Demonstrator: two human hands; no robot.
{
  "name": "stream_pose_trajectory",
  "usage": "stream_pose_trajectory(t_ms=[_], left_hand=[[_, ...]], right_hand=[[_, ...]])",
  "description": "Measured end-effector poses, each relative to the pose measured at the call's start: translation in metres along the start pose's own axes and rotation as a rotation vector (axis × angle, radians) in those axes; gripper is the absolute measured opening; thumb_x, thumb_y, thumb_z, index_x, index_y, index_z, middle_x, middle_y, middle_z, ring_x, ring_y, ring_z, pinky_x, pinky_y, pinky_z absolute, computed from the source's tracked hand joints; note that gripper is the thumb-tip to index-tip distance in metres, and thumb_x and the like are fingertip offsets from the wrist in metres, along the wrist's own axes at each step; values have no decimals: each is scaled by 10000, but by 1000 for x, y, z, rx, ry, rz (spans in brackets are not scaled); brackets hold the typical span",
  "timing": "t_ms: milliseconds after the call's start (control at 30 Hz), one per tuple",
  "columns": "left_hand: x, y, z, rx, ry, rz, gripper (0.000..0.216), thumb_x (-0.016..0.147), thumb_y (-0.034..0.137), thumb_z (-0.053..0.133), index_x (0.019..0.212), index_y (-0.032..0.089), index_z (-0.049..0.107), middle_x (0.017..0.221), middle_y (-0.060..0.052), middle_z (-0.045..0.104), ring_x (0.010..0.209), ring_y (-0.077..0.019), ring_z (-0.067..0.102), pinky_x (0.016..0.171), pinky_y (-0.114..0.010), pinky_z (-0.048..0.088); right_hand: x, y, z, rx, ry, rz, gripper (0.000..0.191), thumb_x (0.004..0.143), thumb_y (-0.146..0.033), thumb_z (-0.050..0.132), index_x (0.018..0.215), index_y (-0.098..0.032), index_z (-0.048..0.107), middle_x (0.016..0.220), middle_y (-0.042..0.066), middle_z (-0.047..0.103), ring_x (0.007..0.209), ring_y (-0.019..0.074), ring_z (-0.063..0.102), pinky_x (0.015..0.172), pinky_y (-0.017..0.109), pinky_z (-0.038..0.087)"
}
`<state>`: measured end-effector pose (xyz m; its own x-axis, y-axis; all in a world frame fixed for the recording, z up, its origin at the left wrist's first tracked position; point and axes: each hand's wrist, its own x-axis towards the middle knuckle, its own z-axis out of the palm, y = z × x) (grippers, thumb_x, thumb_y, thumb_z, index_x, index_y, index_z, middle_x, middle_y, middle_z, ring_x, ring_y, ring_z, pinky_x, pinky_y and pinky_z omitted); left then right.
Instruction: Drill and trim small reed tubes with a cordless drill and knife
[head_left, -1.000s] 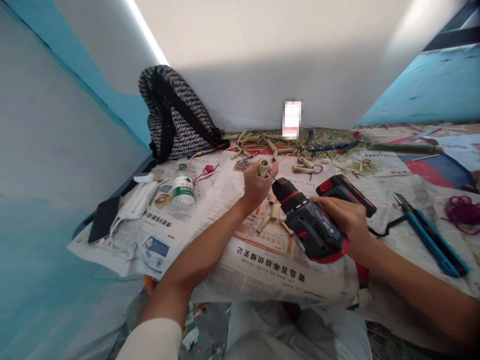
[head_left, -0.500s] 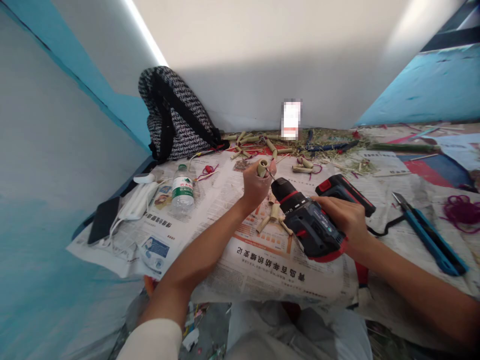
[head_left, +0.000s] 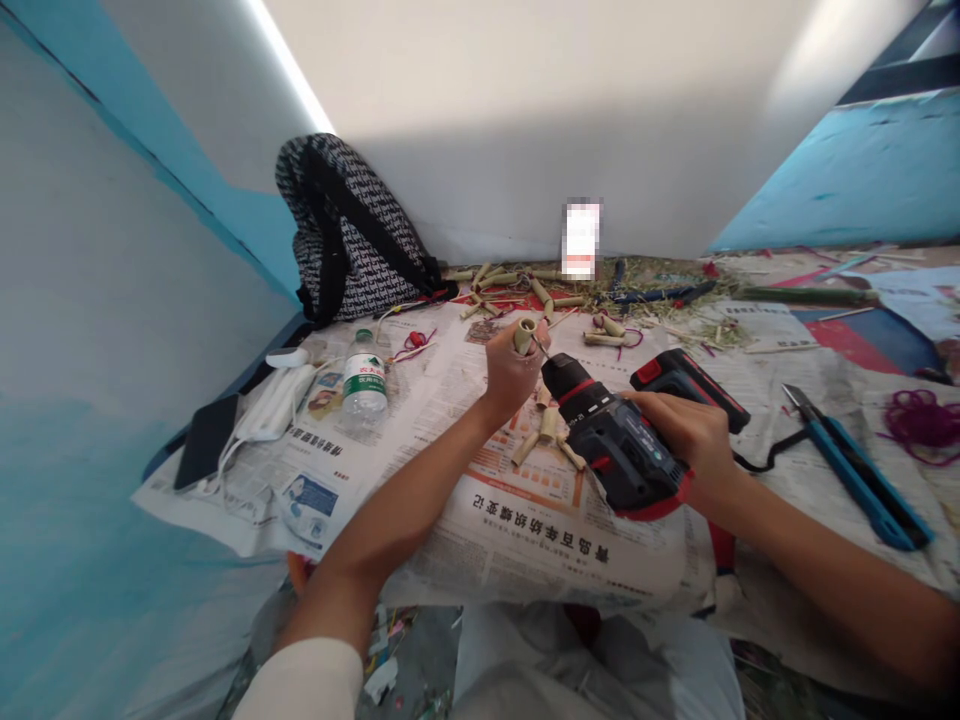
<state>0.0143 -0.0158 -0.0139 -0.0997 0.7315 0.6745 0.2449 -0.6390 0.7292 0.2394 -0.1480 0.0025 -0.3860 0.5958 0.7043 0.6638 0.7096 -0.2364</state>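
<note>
My left hand (head_left: pixel 510 372) is closed round a short piece of bamboo tube (head_left: pixel 524 334), held upright with its hollow end showing above the fingers. My right hand (head_left: pixel 686 434) grips a black and red cordless drill (head_left: pixel 611 438). The drill's thin bit points up and left and touches the side of the tube near its top. Both hands hover over spread newspaper (head_left: pixel 525 520), just above a few loose bamboo pieces (head_left: pixel 546 430).
A water bottle (head_left: pixel 364 380), a white power bank (head_left: pixel 276 402) and a dark phone (head_left: pixel 205 440) lie at the left. A patterned backpack (head_left: pixel 345 235) leans in the corner. Several bamboo offcuts (head_left: pixel 517 285) litter the back. Blue-handled cutters (head_left: pixel 855 466) and purple thread (head_left: pixel 924 420) lie right.
The drill and my right hand have edged slightly left and up, toward the tube. My left hand has stayed almost still with the tube.
</note>
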Motion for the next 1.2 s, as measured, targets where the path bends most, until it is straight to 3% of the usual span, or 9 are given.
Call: stream_pose_trajectory(t_ms=[400,1200], left_hand=[[1,0,-1,2,-34,-2,532,900,441,775,615,208,391,566,71,371,568,-93,313,585,-281,287],[0,-6,0,57,-36,47,515,927,421,751,630,209,387,563,71,378,554,-88,323,568,-272,290]], right_hand=[[-2,1,1,-8,-21,21,251,974,-287,599,1184,-246,732,911,55,808,760,215,782,659,301,578],[-1,-1,1,-42,8,1,180,986,-268,589,1101,-204,712,864,62,793,733,216,773,655,303,562]])
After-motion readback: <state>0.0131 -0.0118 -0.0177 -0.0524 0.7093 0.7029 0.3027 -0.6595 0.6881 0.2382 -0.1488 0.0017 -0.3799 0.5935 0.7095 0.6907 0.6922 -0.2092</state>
